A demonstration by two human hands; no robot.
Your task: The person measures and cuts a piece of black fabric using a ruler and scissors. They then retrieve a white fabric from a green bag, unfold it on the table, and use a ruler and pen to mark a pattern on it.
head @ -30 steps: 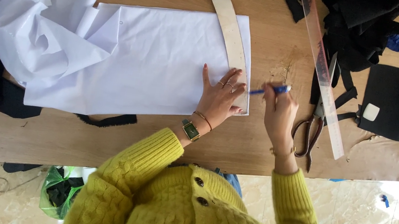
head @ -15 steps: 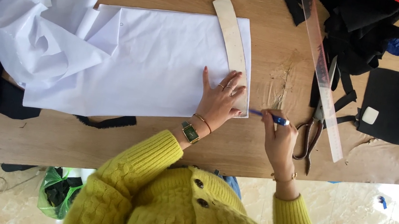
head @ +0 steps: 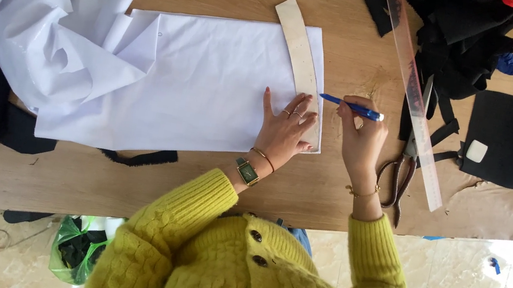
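Below the table edge at left we see a green plastic bag [head: 75, 249] holding dark scraps. On the white paper [head: 197, 85], our left hand [head: 286, 132] presses flat, fingers spread, on the curved template [head: 301, 61]; just beside it our right hand [head: 362, 137] pinches the blue pen [head: 349, 106], tip at the template's edge.

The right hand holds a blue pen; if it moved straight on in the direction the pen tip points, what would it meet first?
Probably the curved beige pattern strip on the white paper, beside the left hand. The right hand aims the blue pen leftward.
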